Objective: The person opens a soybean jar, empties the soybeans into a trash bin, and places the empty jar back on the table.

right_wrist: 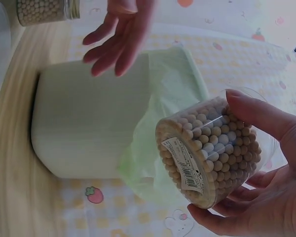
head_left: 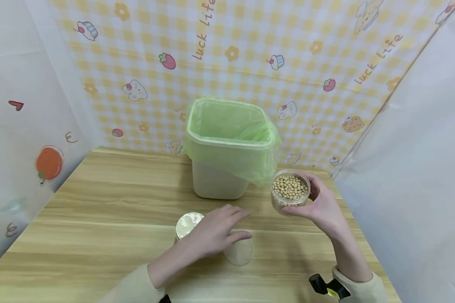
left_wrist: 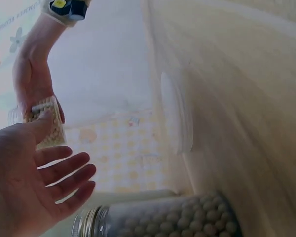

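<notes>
Jar (head_left: 278, 203) w/ pellets (head_left: 290, 187) in R hand (head_left: 324, 208), gripped btwn thumb & curled fingers, mouth up, prob. so none spill; L hand (head_left: 220, 229) empty, fingers loosely spread, clear disc (head_left: 239, 254) & 2nd jar (head_left: 188, 224) near them.

bin (head_left: 220, 179) on table (head_left: 117, 252), capped jar (head_left: 187, 224) and lid (head_left: 239, 256) before it, held jar (head_left: 278, 203) at right

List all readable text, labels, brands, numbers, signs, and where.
"luck life": twice on the checked backdrop, head view.
Label with barcode on the jar in the right hand: too small to read.
Yellow tag on the right wrist strap: too small.
Lettering at top left, left wrist view: too blurred.
</notes>
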Demonstrator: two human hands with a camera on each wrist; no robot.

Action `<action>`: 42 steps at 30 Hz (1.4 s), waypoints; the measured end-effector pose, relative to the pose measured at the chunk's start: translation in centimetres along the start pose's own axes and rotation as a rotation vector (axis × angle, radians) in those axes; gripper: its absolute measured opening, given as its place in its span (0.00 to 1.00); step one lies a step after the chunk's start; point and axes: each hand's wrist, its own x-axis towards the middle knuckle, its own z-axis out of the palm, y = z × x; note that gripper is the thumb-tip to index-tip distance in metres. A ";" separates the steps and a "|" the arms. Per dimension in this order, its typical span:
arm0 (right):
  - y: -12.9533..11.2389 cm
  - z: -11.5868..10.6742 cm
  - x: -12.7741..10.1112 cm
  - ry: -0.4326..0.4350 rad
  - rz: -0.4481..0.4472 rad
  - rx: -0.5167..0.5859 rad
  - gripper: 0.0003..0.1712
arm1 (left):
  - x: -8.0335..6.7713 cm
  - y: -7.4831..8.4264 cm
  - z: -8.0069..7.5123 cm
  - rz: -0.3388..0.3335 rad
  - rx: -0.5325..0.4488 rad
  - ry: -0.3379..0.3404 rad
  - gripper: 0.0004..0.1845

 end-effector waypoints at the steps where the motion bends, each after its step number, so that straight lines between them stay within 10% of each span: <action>1: -0.1 0.0 0.1 0.000 -0.009 0.008 0.54 | -0.1 -0.2 -0.3 0.001 -0.007 0.030 0.31; 15: -2.5 -1.3 2.5 0.055 -0.043 -0.016 0.52 | -1.8 -3.0 -5.5 -0.040 -0.073 0.283 0.28; 42: -8.0 -3.8 7.5 0.132 0.002 -0.054 0.53 | -0.3 -6.7 -13.4 -0.136 -0.145 0.464 0.25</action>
